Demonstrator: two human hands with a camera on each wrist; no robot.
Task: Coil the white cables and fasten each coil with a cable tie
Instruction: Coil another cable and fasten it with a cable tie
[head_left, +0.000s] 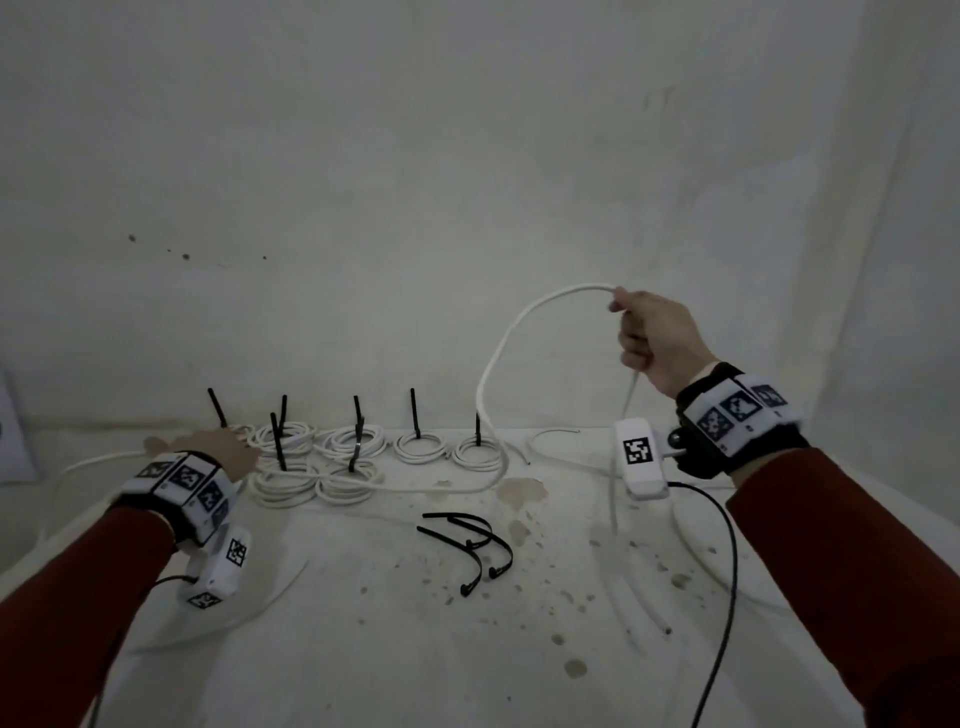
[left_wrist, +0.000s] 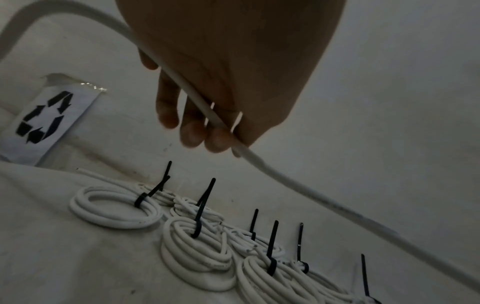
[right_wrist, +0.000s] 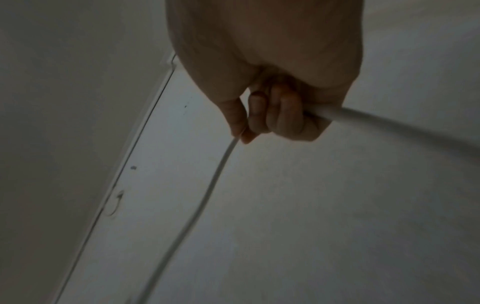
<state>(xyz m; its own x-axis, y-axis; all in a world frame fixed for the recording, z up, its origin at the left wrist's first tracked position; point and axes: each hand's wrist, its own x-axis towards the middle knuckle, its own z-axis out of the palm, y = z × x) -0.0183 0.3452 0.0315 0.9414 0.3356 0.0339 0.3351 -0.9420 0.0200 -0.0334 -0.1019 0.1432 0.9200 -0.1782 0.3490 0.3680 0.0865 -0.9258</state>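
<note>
**Working through the last loose cables**

Holding one loose white cable (head_left: 498, 353) between them, both hands are busy. The right hand (head_left: 657, 340), raised at the right of the head view, has its fingers curled round the cable, which arcs up from the bench (head_left: 363, 649) and passes through the fist. The left hand (head_left: 228, 457), low at the left beside the finished coils, has the same cable running along its palm under loosely bent fingers (left_wrist: 191, 133); how firm that hold is, I cannot tell.

Most of the job looks done. Seven tied coils (head_left: 358, 441) lie in two rows at the centre of the frame, each cinched with a black tie whose tail stands up. Three spare cable ties (head_left: 475, 548) lie on the bench below them, centre frame. Besides the cable in hand, more uncoiled white cable (head_left: 639, 597) trails at lower right, so a few coils are probably left to wind and fasten.
</note>
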